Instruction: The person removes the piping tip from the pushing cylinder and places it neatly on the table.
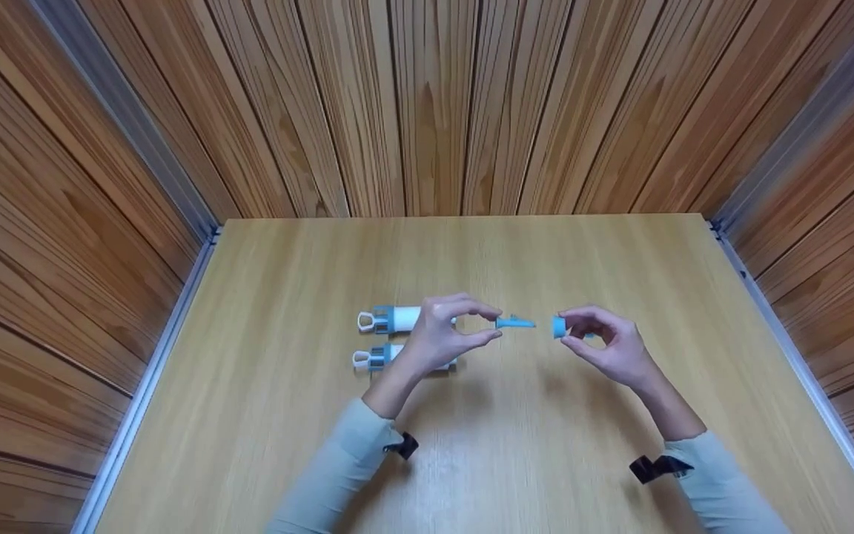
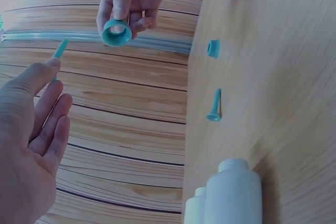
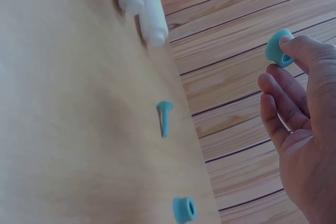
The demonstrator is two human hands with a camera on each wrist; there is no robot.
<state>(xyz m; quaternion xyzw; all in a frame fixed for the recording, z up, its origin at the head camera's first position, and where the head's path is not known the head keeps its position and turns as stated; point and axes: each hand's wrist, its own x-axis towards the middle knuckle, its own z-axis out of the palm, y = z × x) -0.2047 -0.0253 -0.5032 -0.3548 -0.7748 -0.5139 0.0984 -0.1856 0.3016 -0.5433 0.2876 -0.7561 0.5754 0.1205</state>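
Note:
My left hand (image 1: 442, 330) pinches a thin teal nozzle (image 2: 60, 49) between thumb and fingertips, its slim end pointing toward the right hand. Opposite it, my right hand (image 1: 612, 345) holds a teal threaded ring cap (image 1: 559, 327) by its rim; the left wrist view looks into its round opening (image 2: 116, 34). Nozzle and cap are apart, both raised above the table. A second teal nozzle with a flared base (image 3: 164, 118) lies on the table below, and a second teal ring cap (image 3: 184, 210) stands near it.
Two white bottles (image 1: 406, 319) (image 1: 397, 353) with teal frames and white loop handles lie side by side behind the left hand, partly covered by it. The wooden table (image 1: 471, 252) is bounded by plank walls (image 1: 434, 111) and metal rails (image 1: 141, 386).

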